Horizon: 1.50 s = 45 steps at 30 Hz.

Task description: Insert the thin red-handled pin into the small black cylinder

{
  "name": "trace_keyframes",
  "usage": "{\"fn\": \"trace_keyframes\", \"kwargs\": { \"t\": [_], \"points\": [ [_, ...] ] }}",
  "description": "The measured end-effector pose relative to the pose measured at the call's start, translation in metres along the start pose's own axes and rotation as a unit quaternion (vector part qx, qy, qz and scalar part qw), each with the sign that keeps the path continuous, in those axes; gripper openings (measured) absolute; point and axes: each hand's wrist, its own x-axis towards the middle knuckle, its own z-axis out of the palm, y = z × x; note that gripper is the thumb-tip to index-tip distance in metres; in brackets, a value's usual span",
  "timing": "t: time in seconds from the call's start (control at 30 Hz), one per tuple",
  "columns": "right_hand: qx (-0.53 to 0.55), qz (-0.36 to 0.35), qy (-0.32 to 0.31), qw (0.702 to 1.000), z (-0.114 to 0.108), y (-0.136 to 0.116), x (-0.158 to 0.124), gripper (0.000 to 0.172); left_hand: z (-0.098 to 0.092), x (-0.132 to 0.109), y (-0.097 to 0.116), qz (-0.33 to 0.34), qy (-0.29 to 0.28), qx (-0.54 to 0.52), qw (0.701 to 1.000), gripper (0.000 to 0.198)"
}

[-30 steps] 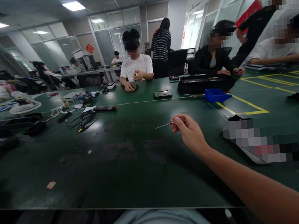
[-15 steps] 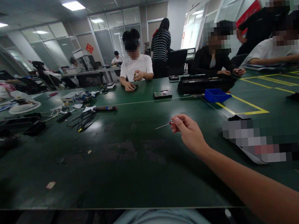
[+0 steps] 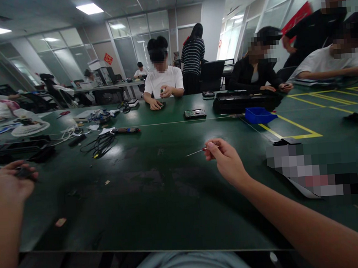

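Head view: my right hand (image 3: 226,160) is held out over the green table (image 3: 159,200), fingertips pinched shut on a thin screwdriver (image 3: 200,150) whose bare shaft points left, clear of the surface. Far to the left, my left hand (image 3: 9,183) curls around a small dark object (image 3: 24,173) I can't identify. A black cable (image 3: 98,144) lies farther off between them.
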Motion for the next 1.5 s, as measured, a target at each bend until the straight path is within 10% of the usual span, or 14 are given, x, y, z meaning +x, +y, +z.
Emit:
{"fn": "trace_keyframes", "kwargs": {
  "t": [0.13,0.37,0.7,1.07,1.5],
  "points": [
    [0.001,0.000,-0.003,1.000,-0.001,0.000,0.000,0.027,0.039,-0.014,-0.011,0.017,-0.180,-0.034,0.983,0.022],
    [0.003,-0.008,0.002,1.000,-0.002,0.000,0.000,0.027,0.109,-0.114,-0.003,-0.032,-0.428,-0.036,0.902,0.036],
    [-0.013,-0.013,-0.002,1.000,-0.003,0.001,0.000,0.027,0.162,-0.246,-0.037,-0.008,-0.660,0.042,0.750,0.033],
    [-0.066,0.001,0.056,0.996,-0.002,-0.006,0.000,0.032,0.161,-0.278,-0.090,0.260,-0.687,0.218,0.642,0.050],
    [-0.027,-0.041,0.032,0.998,-0.002,-0.003,-0.003,0.026,0.173,-0.251,-0.100,0.330,-0.621,0.182,0.687,0.040]
  ]
}}
